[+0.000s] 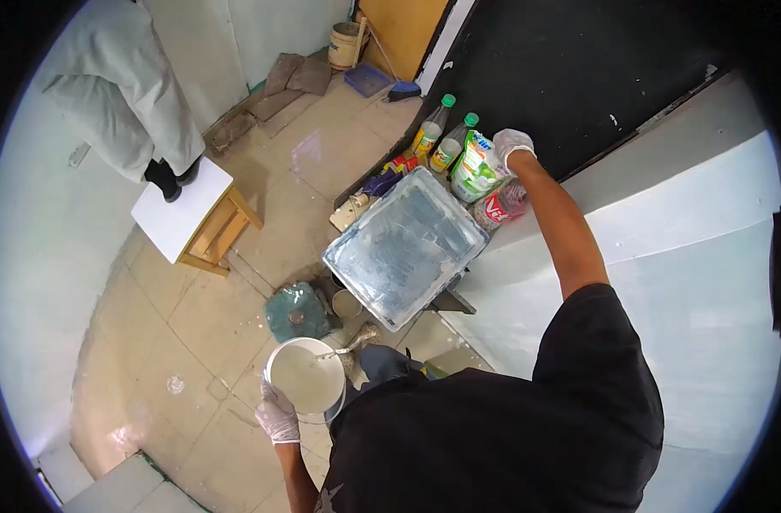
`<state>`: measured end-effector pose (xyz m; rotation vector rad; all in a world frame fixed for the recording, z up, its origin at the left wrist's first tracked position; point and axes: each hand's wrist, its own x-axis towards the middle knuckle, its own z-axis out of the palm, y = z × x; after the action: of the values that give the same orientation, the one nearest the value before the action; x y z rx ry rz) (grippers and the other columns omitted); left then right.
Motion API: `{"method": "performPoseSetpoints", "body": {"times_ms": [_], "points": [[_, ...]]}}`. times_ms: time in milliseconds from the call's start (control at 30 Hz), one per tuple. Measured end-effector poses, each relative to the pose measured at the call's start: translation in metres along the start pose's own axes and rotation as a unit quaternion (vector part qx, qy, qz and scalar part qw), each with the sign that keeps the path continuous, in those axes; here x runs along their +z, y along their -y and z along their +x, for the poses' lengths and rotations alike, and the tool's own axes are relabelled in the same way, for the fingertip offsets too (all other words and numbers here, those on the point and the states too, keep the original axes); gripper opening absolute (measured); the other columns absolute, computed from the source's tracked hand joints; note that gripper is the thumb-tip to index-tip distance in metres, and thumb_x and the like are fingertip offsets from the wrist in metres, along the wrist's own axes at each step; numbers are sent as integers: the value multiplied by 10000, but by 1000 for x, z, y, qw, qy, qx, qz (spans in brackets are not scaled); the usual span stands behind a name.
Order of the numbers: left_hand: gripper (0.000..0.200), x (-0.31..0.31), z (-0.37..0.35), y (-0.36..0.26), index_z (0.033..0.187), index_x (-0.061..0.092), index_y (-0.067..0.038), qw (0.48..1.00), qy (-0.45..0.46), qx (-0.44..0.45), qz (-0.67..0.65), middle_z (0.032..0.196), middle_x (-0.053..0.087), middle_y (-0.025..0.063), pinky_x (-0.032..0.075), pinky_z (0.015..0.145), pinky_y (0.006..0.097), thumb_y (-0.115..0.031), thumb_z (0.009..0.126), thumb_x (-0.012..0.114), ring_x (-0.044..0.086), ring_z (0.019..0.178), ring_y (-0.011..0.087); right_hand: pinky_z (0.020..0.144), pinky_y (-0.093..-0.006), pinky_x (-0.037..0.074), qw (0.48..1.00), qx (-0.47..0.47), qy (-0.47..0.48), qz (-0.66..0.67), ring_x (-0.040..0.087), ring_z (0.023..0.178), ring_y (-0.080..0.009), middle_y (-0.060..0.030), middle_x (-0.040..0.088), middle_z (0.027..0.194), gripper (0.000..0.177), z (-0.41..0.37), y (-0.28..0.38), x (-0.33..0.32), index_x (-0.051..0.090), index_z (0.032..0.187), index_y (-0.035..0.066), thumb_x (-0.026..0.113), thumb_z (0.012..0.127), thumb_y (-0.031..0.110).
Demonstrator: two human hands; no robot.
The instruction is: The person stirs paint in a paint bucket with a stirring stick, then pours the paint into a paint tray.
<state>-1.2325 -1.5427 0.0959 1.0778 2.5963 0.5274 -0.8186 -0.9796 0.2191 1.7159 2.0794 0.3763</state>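
Observation:
My left hand [277, 415], in a thin white glove, is closed on the rim of a white bucket [337, 409] holding a pale, cloudy liquid [306, 378]. A stirring tool with a pale handle [356, 339] leans over the bucket's far rim; its lower end is hidden in the liquid. My right hand [513, 147], gloved too, is closed at the top of a green and white pouch [477, 171]. Beside the pouch stand two bottles with green caps [447, 101] and a clear bottle with a red label [501, 205].
A grey, smeared tray [407, 244] sits between me and the bottles. Near the bucket lie a teal, stained object [296, 309] and a small cup [346, 303]. Another person [121, 94] stands on a white-topped stool [185, 209]. A dustpan [367, 79] and a tub [346, 44] are farther back.

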Motion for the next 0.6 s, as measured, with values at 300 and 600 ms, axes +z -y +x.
{"method": "performPoseSetpoints", "body": {"times_ms": [300, 600], "points": [[307, -4, 10, 10, 1175, 616, -63, 998, 22, 54, 23, 681, 612, 244, 447, 517, 496, -206, 937, 485, 621, 604, 410, 716, -425, 553, 995, -24, -31, -88, 690, 847, -331, -175, 696, 879, 203, -19, -31, -63, 742, 880, 56, 579, 837, 168], [306, 6, 17, 30, 1163, 578, -16, 985, 45, 165, 13, 652, 600, 241, 425, 497, 492, -211, 945, 487, 604, 571, 409, 671, -402, 555, 978, 11, -199, -62, 690, 789, -337, -184, 690, 825, 154, -124, -36, -191, 729, 843, 31, 672, 749, 139]]}}
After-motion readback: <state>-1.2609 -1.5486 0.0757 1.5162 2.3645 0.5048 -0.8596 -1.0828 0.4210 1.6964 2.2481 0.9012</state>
